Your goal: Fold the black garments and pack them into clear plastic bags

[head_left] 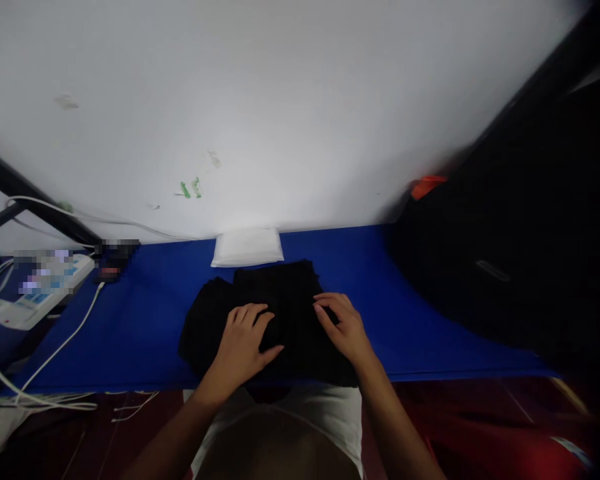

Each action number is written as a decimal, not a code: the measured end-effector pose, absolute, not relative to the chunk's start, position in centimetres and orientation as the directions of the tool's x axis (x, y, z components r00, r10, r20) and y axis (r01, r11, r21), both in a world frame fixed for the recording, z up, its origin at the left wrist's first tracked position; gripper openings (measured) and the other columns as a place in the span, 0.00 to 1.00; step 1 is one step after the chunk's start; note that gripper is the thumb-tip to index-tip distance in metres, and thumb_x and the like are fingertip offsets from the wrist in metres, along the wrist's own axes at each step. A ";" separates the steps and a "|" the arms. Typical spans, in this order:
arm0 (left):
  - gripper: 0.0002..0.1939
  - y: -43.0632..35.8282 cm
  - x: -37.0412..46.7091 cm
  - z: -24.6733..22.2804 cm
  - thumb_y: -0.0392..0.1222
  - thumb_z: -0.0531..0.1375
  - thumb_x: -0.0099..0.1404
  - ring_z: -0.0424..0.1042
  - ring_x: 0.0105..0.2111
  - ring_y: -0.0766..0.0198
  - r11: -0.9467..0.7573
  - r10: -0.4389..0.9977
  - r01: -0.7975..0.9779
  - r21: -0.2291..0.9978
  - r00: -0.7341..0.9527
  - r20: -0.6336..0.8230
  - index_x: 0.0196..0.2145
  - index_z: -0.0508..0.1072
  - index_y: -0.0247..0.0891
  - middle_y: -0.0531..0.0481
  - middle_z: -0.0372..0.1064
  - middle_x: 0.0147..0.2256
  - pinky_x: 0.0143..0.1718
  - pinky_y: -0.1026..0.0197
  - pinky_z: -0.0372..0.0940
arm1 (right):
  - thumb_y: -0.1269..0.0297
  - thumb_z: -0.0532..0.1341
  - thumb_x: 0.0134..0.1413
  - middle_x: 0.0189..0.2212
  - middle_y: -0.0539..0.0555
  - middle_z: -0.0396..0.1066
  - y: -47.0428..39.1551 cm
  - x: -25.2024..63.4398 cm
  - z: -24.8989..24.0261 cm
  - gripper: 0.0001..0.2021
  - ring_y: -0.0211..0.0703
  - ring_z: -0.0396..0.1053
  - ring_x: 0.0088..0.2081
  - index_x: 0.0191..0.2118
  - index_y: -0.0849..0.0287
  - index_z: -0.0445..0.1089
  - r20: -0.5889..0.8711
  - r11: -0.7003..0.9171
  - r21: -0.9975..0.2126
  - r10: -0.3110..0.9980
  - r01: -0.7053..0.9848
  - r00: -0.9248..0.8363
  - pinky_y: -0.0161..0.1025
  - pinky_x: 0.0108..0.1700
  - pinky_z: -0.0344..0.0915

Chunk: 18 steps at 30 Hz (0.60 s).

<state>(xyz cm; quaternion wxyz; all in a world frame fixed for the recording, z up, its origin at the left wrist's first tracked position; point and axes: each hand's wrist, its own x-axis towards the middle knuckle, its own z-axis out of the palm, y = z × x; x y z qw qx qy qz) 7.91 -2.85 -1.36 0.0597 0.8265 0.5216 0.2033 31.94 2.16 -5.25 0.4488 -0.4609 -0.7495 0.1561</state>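
Observation:
A folded black garment (290, 327), its exact kind not clear in the dim light, lies on a blue cloth surface (370, 267) in front of me. On its left part rests my left hand (245, 337), palm down, with the thumb and fingers apart. My right hand (343, 327) touches the garment's right side, fingers loosely bent and the thumb a little apart from them. I see no cloth gripped in either hand.
Behind the garment, a white flat packet (247, 247) lies against the wall. A white power strip (45, 297) with cables and a dark device (117, 257) sit at the left. A large black bag-like object (505, 267) fills the right side.

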 end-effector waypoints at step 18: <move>0.11 -2.2 5.6 3.5 0.44 0.61 0.64 0.77 0.40 0.59 -0.557 0.682 0.156 0.816 0.647 0.341 0.42 0.76 0.38 0.46 0.78 0.38 0.46 0.59 0.69 | 0.82 0.55 0.42 0.51 0.59 0.71 -0.5 26.7 0.3 0.33 0.49 0.66 0.54 0.58 0.60 0.62 0.228 0.759 -0.495 0.583 0.422 -0.780 0.49 0.57 0.63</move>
